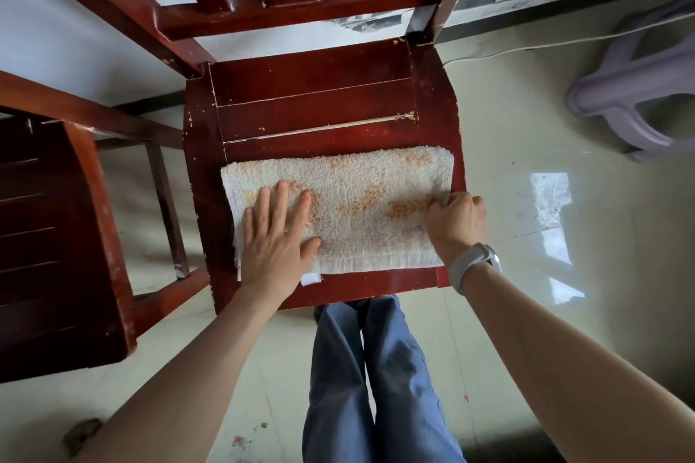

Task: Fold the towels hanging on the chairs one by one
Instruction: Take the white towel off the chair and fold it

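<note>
Towel lay on the seat of the red wooden chair in front of me, already doubled into a flat rectangle near the front edge, its fringed hem toward me and a small white label poking out beneath. My left hand was spread flat on the left part of it, fingers straight and pressing the pile down. My right hand had its fingers curled round the towel's right edge, pinching it where it met the side of the seat.

I judged this towel to be at least partway folded, with perhaps one more fold from right to left to come, and some smoothing. No towel hung on the backrest of this chair as far as I could see. A second chair stood to my left, only partly in sight, so I could not tell whether more towels waited there.
</note>
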